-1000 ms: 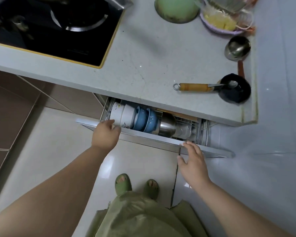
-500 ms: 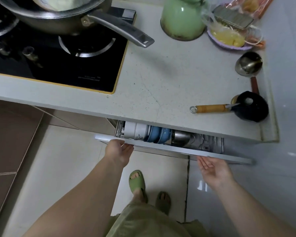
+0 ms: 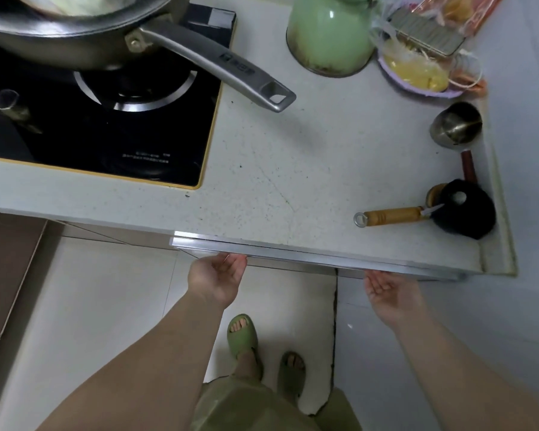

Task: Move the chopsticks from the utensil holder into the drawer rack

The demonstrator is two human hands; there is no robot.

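The drawer sits almost flush under the white countertop [image 3: 293, 169]; only its metal front rail [image 3: 293, 255] shows, and the rack and dishes inside are hidden. My left hand [image 3: 217, 276] is palm up with its fingertips against the rail's left part. My right hand [image 3: 388, 289] is palm up just below the rail's right part, fingers apart, holding nothing. No chopsticks or utensil holder are in view.
A black hob [image 3: 112, 119] carries a steel pan whose handle [image 3: 218, 68] juts over the counter. Beyond stand a green kettle [image 3: 329, 35], a purple bowl of food [image 3: 417, 76], a steel cup [image 3: 456, 124] and a wooden-handled black ladle [image 3: 461, 213]. My feet in green slippers [image 3: 243, 335] stand on the white tiles.
The drawer has slid in from well open to nearly closed, hiding the bowls and rack. Both hands followed its front rail inward, turning palm up.
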